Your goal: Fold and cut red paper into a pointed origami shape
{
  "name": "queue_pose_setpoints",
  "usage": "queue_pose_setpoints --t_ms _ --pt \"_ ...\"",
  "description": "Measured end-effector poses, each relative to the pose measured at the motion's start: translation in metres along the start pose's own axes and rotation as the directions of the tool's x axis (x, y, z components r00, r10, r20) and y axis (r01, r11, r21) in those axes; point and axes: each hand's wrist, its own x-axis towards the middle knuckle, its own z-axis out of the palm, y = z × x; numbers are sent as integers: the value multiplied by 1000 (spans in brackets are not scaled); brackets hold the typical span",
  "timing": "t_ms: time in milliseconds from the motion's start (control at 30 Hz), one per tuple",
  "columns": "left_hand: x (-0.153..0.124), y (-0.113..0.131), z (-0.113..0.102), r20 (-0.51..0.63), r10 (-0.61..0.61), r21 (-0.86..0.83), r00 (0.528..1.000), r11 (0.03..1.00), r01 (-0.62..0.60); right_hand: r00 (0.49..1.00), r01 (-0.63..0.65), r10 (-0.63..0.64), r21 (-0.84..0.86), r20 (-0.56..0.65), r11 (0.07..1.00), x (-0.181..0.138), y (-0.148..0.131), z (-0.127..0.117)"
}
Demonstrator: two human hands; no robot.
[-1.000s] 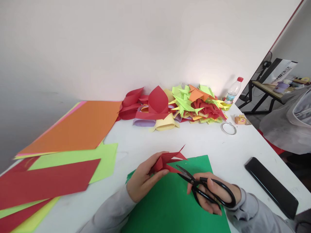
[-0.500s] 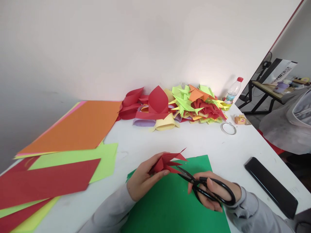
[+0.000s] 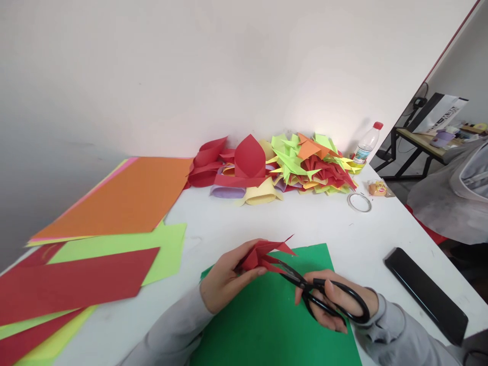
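My left hand (image 3: pixel 223 278) pinches a folded red paper piece (image 3: pixel 263 254) with several pointed tips, held just above a green sheet (image 3: pixel 274 325) on the white table (image 3: pixel 312 223). My right hand (image 3: pixel 335 305) grips black scissors (image 3: pixel 324 297), fingers through the loops. The blades point up and left, and their tips reach into the red paper's lower edge. Both sleeves are grey.
Red, lime and orange sheets (image 3: pixel 114 203) lie spread at the left. A heap of folded paper shapes (image 3: pixel 278 165) sits at the back by the wall, with a water bottle (image 3: pixel 365 143), a tape roll (image 3: pixel 359 202) and a black case (image 3: pixel 425 294) on the right. Another person's sleeve (image 3: pixel 457 193) shows at far right.
The scissor blades have slid a little further into the red paper and closed somewhat. My left hand has barely shifted.
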Motion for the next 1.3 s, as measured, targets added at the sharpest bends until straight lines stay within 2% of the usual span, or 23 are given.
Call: queue_pose_setpoints --t_ms 467,733,1300 --pt "0 -5 -1 -13 39 15 999 999 -38 999 -14 14 -14 -41 1000 -1 3 0" --pt "0 -8 0 -13 8 -22 1000 1000 -9 999 -16 15 -15 -35 1000 1 0 1" --pt "0 -11 -2 -9 17 11 1000 1000 -17 998 -59 57 -41 -31 997 -1 -2 0"
